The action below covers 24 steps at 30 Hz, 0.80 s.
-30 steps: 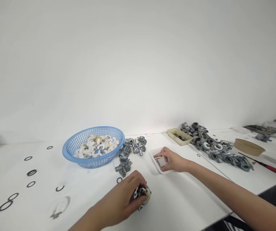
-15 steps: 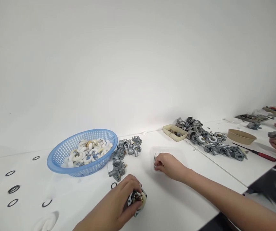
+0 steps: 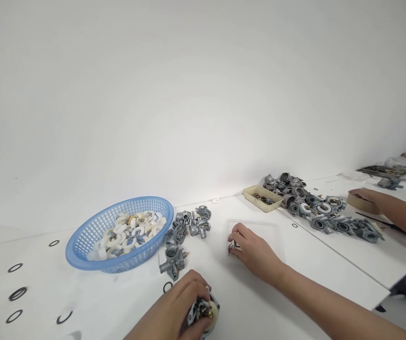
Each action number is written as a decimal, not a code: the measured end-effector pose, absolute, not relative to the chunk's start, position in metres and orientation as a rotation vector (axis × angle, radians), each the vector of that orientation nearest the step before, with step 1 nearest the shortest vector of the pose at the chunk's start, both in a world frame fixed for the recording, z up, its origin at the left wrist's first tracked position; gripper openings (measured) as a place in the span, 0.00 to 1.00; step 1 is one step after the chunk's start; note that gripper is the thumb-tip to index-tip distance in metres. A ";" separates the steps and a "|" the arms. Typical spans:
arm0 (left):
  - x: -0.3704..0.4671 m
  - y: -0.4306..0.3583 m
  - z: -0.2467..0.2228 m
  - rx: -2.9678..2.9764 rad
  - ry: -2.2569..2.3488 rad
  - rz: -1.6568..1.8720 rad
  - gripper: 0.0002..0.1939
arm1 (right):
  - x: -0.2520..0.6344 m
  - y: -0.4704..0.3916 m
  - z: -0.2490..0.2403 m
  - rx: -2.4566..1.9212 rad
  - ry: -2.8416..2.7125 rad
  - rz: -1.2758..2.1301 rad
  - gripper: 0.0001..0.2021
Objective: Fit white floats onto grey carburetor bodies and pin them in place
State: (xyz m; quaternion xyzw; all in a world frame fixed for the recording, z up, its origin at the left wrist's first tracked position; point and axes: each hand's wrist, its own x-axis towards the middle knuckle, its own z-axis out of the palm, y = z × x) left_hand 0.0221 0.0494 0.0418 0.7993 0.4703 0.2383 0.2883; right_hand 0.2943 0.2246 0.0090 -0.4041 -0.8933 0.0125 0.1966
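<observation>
One carburettor-like metal body (image 3: 204, 309) sits nearest on my feed, and I take it as the centre of my clock. My left hand (image 3: 181, 302) wraps it from the 9 o'clock side, fingers over the top and thumb along the lower edge, with gold-coloured bits and a cream ring showing between them. At 10 o'clock, near that hand, lies a single black ring (image 3: 163, 288); well apart at 9 o'clock, more black rings (image 3: 18, 293) are scattered over the white table (image 3: 110, 302).

My right hand (image 3: 255, 250) is between 1 and 2 o'clock, over a clear shallow tray (image 3: 268, 233). Its thumb and forefinger stand narrow about thin dark pieces (image 3: 230, 248); I cannot tell whether they grip them.

Farther out at 10 o'clock, I see a blue basket (image 3: 128, 265) holding white, curved pieces (image 3: 128, 233), and just beside it, towards 11, grey metal bodies (image 3: 173, 257). Beyond, at 1 o'clock, a pale yellow tray (image 3: 274, 206) holds small dark parts, beside a heap of metal bodies (image 3: 318, 222) spreading to 2. Past that heap, also at 2, a co-worker's hand (image 3: 367, 196) is at a brown bowl (image 3: 358, 204).
</observation>
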 end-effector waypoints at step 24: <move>0.018 0.047 0.040 2.159 1.235 0.712 0.06 | 0.297 0.237 0.005 -1.166 -2.651 -0.094 0.13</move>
